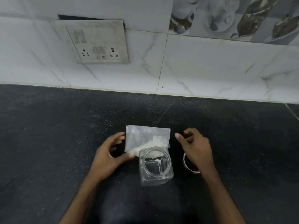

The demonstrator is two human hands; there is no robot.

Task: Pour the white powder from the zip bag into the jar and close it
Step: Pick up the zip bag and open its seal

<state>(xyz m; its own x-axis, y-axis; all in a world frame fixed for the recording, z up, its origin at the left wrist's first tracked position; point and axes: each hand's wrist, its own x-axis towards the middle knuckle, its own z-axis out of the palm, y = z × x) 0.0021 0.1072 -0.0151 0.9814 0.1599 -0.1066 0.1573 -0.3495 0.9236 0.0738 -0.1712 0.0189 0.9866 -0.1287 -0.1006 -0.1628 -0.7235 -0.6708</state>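
A clear plastic zip bag (146, 135) lay flat on the black speckled stone countertop (64, 135), near the middle of the scene, with the white powder (144, 147) gathered along its near edge. Just in front of it, touching or overlapping that near edge, stood a clear square glass jar (156, 177) with a round mouth, uncovered and upright.

The left hand (110, 152) curved in a loose C against the bag's left side. Its fingertips met the left edge and its thumb (130, 155) lay on the near-left corner. Whether it actually pinched the plastic could not be told.

The right hand (198, 147) hung to the right of the bag, apart from it, its fingers loosely curled and grasping nothing. Beneath its wrist, right of the jar, sat a round metal-rimmed lid (188, 164), mostly hidden.

Along the far side ran a wall of white marbled tiles (210, 70). It carried a grimy white switch-and-socket panel (97, 42) at the far left and a grey patterned tile (234, 18) at the far right.
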